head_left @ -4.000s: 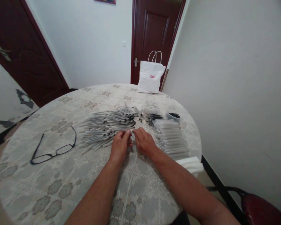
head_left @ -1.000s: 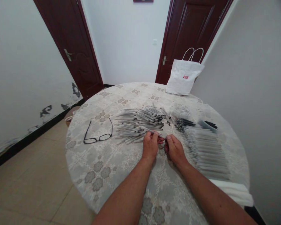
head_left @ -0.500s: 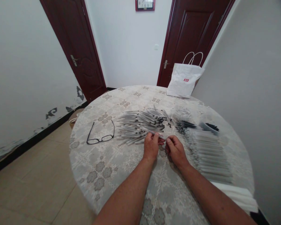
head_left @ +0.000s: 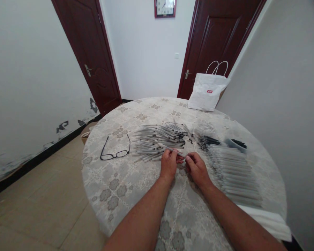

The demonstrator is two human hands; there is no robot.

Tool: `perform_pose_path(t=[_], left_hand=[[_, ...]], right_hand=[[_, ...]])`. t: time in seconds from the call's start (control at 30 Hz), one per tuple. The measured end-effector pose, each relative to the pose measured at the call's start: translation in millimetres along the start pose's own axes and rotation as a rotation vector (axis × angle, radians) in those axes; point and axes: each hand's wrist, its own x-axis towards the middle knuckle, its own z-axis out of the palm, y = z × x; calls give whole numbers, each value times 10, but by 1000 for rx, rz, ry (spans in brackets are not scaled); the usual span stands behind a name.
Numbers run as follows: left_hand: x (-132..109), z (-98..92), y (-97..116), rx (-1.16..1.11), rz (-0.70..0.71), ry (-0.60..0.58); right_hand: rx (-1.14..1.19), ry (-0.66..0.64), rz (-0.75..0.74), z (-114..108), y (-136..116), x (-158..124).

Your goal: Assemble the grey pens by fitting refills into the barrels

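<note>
A slim pale pen [head_left: 167,147] lies across the fingers of my left hand [head_left: 169,163], which is closed on it. Its right end reaches the pinched thumb and fingertips of my right hand [head_left: 196,166]. Whatever sits between those right fingertips is too small to make out. Just beyond my left hand spreads a loose pile of pale pens [head_left: 157,134] with dark ends, mostly pointing right. To the right of my right hand, more pale pens [head_left: 238,174] lie side by side in a neat stack.
Small black parts [head_left: 209,140] lie behind the stack, near a clear plastic bag [head_left: 204,127] and a tub [head_left: 237,144] holding black pieces. Glasses [head_left: 115,154] rest at left. A white paper bag [head_left: 208,92] stands at the back; white folded material [head_left: 269,221] lies front right.
The camera view has tilted up slightly and shifted a little left. Both hands keep nearly the same pose around the pen.
</note>
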Motion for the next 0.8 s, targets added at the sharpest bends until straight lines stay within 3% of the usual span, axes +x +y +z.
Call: perform_pose_path(t=[0.33,0.8], left_hand=[[34,-41,-1,6,8,-6],[67,-90,-4,9,12,-7]], right_hand=[[-35,61,-89,29,-125,-7],[-7,67,-96,88,-94,25]])
